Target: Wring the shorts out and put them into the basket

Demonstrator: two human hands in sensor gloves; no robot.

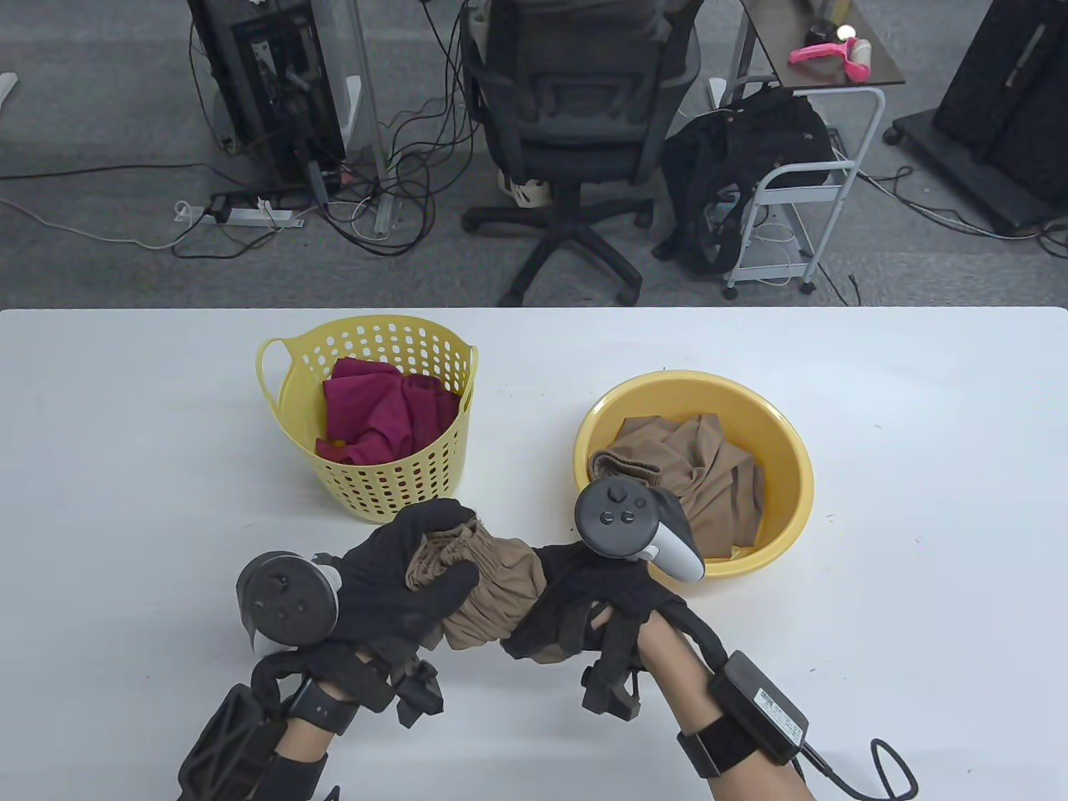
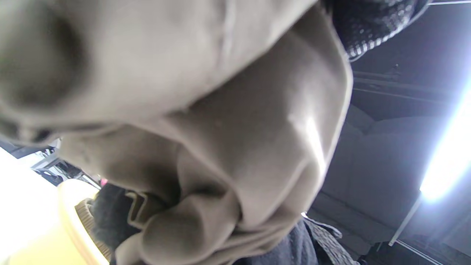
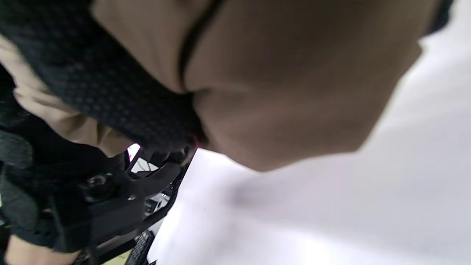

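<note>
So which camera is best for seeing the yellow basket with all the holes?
The table view. It shows the whole yellow basket, upright on the table with dark red cloth inside. The wrist views show none of it: tan shorts fill both, and the yellow rim in the left wrist view appears to be the basin.

A white table carries a perforated yellow basket at centre-left. Just to its right, apart from it, stands a round yellow basin.
</note>
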